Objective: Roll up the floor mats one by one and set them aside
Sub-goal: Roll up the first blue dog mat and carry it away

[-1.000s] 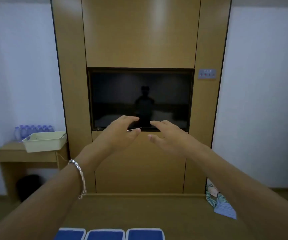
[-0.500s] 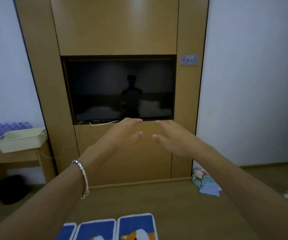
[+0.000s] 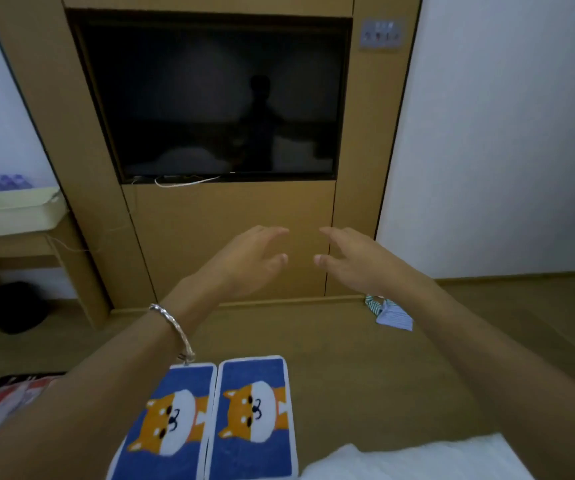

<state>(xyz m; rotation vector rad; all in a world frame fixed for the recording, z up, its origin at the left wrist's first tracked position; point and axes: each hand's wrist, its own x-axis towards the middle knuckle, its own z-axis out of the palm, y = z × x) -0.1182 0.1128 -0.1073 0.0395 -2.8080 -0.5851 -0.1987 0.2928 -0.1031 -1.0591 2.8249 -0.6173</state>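
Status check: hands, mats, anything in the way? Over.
Left hand and right hand open, empty, held out. Left mat and right mat flat, unrolled, side by side. White cloth by right mat's near corner.

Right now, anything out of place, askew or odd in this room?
Two things. A crumpled striped cloth lies on the brown floor at the wooden wall panel's base, right of centre. A loose white cable sags beneath the black wall-mounted TV. Both blue dog-print floor mats lie flat and aligned.

1. Both arms stretched forward, raised
2. Left hand (image 3: 244, 261): fingers relaxed, holding nothing; bracelet (image 3: 172, 330) on wrist
3. Right hand (image 3: 355, 261): fingers loosely extended, holding nothing, near the left
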